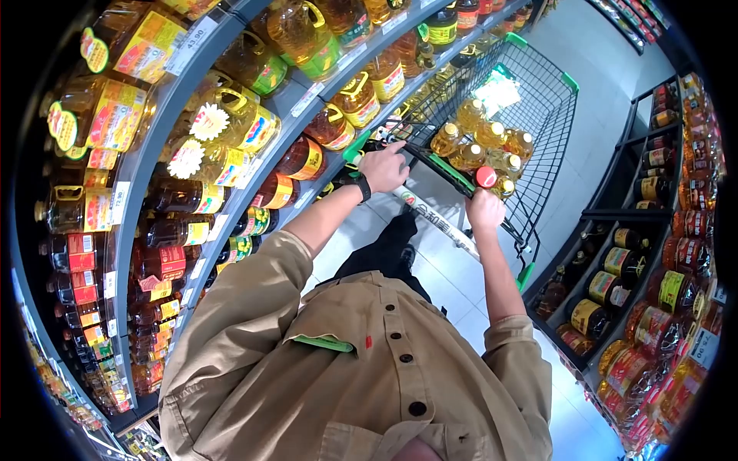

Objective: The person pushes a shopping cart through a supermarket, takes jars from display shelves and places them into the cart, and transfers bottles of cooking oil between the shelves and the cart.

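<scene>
The right hand (486,210) is closed around the handle (452,175) of the shopping cart (542,77). The left hand (384,169) is set on the left end of the same handle, beside a green corner piece (357,147), with its fingers directed forward; whether they fully enclose the handle cannot be told. A dark band (363,187) is fitted at the left wrist.

On the body side of the handle, between the two hands, a white bar (437,219) with dark lettering runs across the cart. A round red cap (486,177) is located just forward of the right hand.

Forward of both hands, a cluster of bottles of yellow oil (469,156), most with pale caps, stands inside the cart at its near end. Beyond the cluster, a bright white and green package (498,89) lies in the basket; its label is washed out by glare.

Outward of the left hand, shelving (296,100) holds rows of labelled oil bottles. Well outward of the right hand, dark racks (626,223) hold further bottles.
</scene>
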### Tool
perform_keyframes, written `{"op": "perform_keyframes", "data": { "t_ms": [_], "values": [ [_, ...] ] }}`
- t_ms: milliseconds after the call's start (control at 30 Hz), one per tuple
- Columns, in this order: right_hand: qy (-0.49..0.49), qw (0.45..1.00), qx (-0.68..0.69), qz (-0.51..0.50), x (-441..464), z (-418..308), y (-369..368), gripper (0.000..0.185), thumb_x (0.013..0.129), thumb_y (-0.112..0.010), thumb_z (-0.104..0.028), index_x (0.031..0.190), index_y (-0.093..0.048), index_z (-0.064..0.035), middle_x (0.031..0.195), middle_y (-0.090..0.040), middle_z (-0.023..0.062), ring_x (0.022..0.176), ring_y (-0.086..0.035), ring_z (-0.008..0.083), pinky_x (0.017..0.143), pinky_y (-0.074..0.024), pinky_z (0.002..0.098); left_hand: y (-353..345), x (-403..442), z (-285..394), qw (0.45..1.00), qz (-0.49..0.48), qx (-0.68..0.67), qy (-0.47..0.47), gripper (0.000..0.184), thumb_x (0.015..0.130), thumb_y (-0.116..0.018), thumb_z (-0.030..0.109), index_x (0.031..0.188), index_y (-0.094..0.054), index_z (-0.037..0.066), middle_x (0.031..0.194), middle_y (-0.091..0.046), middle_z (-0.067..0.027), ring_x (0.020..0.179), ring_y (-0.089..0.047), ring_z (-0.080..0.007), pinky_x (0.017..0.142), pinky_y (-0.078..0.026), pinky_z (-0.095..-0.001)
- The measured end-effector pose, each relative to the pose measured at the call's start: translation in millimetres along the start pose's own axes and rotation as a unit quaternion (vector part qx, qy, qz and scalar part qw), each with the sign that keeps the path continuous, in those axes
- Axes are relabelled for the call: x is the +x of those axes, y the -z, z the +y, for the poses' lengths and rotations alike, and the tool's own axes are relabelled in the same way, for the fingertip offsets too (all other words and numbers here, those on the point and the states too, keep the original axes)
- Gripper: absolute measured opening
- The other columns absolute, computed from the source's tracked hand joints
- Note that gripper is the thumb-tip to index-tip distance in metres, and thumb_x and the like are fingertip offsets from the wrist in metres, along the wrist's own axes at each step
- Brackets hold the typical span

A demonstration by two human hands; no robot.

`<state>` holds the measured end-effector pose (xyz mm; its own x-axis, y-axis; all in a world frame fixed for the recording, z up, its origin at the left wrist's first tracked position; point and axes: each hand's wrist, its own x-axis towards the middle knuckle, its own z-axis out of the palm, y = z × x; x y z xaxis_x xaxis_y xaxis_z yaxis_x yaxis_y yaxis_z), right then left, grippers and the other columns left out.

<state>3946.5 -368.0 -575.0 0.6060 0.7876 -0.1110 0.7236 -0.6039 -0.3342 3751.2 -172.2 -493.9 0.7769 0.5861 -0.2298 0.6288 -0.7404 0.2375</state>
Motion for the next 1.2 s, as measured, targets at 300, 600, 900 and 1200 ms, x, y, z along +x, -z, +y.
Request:
{"op": "perform_keyframes", "data": {
  "t_ms": [300, 600, 900, 1200],
  "values": [
    [-0.013, 1.0, 0.001, 0.0, 33.8, 1.8, 7.3, 0.013, 0.074, -0.073, -0.023, 0.072, -0.069, -0.01, 0.07, -0.069, 0.0113, 0.066, -0.07, 0.0294, 0.061, -0.056, 0.0419, 10.0, 38.0, 1.1, 1.0, 0.003, 0.001, -0.012, 0.026, 0.085, -0.062, 0.033, 0.085, -0.073, 0.01, 0.139, -0.057, -0.006, 0.081, -0.069, -0.0282, 0.07, -0.054, -0.0421],
    [-0.02, 1.0, -0.005, -0.023, 79.2, 15.9, 6.5, 0.01, 0.076, -0.068, -0.02, 0.076, -0.069, -0.0106, 0.075, -0.07, 0.0109, 0.067, -0.07, 0.0298, 0.062, -0.0569, 0.0416, 17.0, 88.9, 2.5, 1.0, -0.015, -0.008, -0.014, 0.029, 0.085, -0.063, 0.035, 0.086, -0.072, 0.008, 0.14, -0.055, -0.0097, 0.078, -0.069, -0.0291, 0.068, -0.054, -0.0435],
    [-0.008, 1.0, -0.011, -0.021, 115.3, 41.9, 7.1, 0.009, 0.075, -0.066, -0.019, 0.078, -0.068, -0.0107, 0.078, -0.07, 0.01, 0.07, -0.07, 0.0294, 0.063, -0.0564, 0.0426, 11.5, 129.9, 12.8, 1.0, -0.018, -0.002, -0.022, 0.03, 0.085, -0.063, 0.036, 0.084, -0.072, 0.008, 0.144, -0.051, -0.0134, 0.073, -0.07, -0.0298, 0.064, -0.054, -0.0435],
    [-0.019, 0.999, -0.027, -0.043, 146.5, 66.2, 14.6, 0.01, 0.076, -0.066, -0.021, 0.079, -0.07, -0.0124, 0.078, -0.071, 0.0102, 0.073, -0.07, 0.0301, 0.065, -0.0557, 0.043, 6.5, 161.1, 29.4, 0.999, 0.001, -0.023, -0.044, 0.035, 0.085, -0.063, 0.038, 0.076, -0.072, 0.005, 0.141, -0.051, -0.024, 0.068, -0.07, -0.0304, 0.063, -0.056, -0.0428]
  ]
}}
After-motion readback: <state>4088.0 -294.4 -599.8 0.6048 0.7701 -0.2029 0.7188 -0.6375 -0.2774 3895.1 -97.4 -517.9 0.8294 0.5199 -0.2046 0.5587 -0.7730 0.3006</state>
